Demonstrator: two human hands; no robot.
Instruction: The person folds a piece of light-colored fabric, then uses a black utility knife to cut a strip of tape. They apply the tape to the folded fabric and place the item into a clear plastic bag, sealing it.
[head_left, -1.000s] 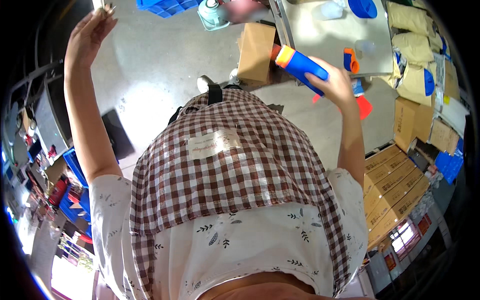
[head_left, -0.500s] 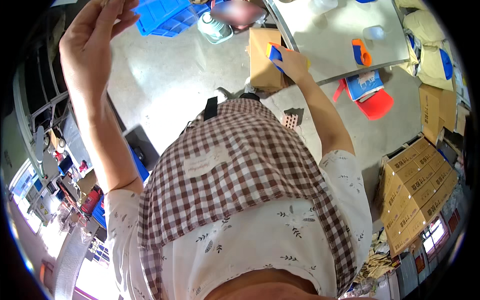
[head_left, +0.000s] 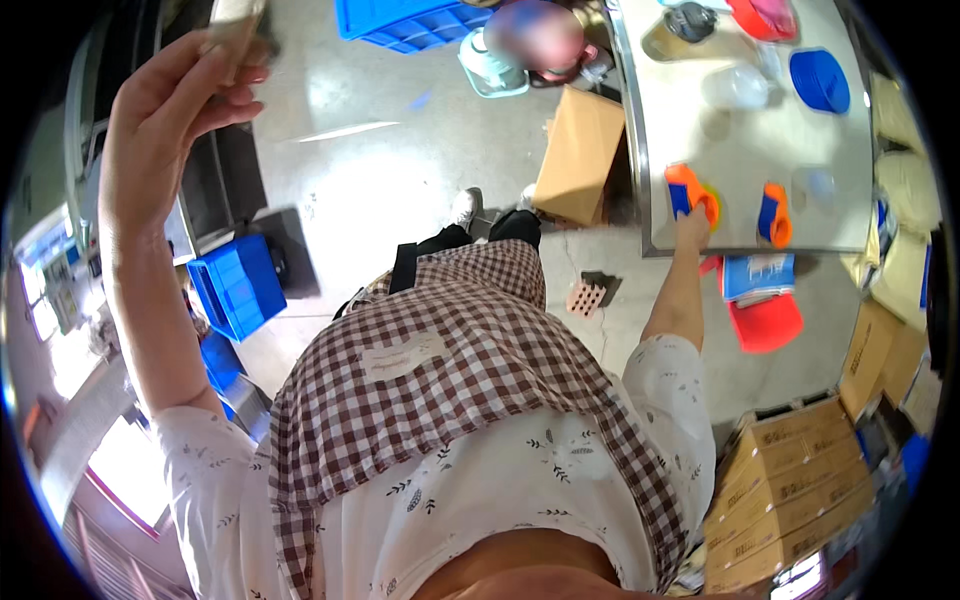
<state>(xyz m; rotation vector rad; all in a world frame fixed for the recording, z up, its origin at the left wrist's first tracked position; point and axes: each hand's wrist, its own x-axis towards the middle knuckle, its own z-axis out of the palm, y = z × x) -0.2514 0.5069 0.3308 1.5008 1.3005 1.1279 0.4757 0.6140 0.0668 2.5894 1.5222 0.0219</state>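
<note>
My left hand [head_left: 160, 100] is raised high at the upper left, its fingers closed on a small flat tan piece [head_left: 236, 22]. My right arm reaches out to the grey table [head_left: 740, 150] on the right. There my right hand [head_left: 692, 228] holds an orange and blue tool [head_left: 688, 192] at the table's near edge. A second orange and blue tool [head_left: 773, 215] lies on the table just right of it, apart from my hand. My checked apron [head_left: 450, 380] fills the middle of the view.
A cardboard box [head_left: 580, 155] stands on the floor left of the table. Blue crates [head_left: 238, 285] sit at the left and top. A red stool [head_left: 765, 322] carries a blue and white box. Stacked cartons [head_left: 790, 480] fill the lower right. Another person [head_left: 535, 40] is at the top.
My right hand has come down from in front of me and out to the table edge with the orange and blue tool. My left hand stays raised.
</note>
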